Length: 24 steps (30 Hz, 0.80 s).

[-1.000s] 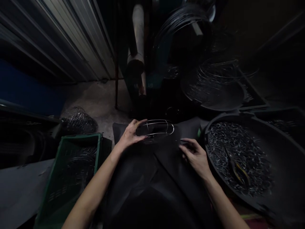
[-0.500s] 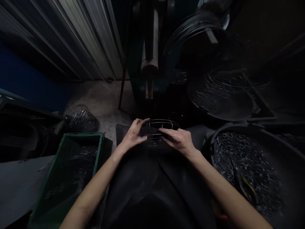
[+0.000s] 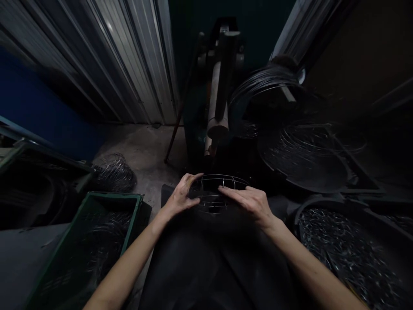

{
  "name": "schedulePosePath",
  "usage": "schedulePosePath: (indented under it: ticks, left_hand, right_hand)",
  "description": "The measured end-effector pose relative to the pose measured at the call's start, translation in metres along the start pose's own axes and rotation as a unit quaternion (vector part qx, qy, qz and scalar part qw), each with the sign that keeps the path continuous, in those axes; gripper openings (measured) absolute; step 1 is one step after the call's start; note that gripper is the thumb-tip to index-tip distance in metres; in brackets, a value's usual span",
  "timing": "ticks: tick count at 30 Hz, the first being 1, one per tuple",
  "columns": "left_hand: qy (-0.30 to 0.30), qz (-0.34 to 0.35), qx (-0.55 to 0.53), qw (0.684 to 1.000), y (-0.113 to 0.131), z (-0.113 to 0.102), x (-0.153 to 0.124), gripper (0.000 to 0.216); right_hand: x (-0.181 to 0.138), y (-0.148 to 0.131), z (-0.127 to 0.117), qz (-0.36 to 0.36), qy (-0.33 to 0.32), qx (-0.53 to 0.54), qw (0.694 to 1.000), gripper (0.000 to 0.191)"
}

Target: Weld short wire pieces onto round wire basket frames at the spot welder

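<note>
A round frame of thin bright wire (image 3: 223, 175), with curved rings joined by short cross wires, is held above my dark apron (image 3: 213, 254). My left hand (image 3: 182, 196) grips its left side, with the thumb low and the fingers along the upper ring. From the right, my right hand (image 3: 250, 202) closes on the frame, its fingers reaching across the front toward the middle. The thumb of that hand is hard to make out in the dim light, and the frame's far right side is partly hidden behind the hand.
Ahead stands a machine with a thick metal arm (image 3: 217, 125). A green crate (image 3: 137, 202) with wire pieces is at left, beside a tangled wire bundle (image 3: 118, 172). At right, a dark tub (image 3: 298, 211) contains many small metal pieces. A wire coil (image 3: 264, 82) hangs behind.
The view has tilted up, so the machine arm, crate and tubs appear lower. Both hands keep about the same hold on the wire frame.
</note>
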<state>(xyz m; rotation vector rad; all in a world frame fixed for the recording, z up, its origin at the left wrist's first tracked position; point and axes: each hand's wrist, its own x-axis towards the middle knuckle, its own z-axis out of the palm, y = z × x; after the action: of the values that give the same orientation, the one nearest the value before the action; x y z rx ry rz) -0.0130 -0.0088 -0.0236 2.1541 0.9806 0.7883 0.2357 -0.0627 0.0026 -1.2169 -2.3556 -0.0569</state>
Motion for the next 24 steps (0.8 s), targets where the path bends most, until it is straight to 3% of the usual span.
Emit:
schedulePosePath:
  ticks: [8, 18, 24]
  left_hand:
    - [0.023, -0.001, 0.005, 1.0, -0.006, 0.005, -0.004, 0.072]
    - [0.027, 0.03, -0.004, 0.999, -0.016, -0.003, -0.003, 0.073]
    - [0.023, 0.038, -0.005, 0.999, -0.019, -0.009, 0.002, 0.073]
  right_hand:
    - [0.002, -0.001, 0.016, 0.069, 0.02, 0.033, 0.997, 0.032]
    - [0.014, -0.006, 0.012, -0.012, 0.05, -0.012, 0.999, 0.025]
    - [0.021, -0.001, 0.004, -0.043, 0.03, -0.025, 0.998, 0.031]
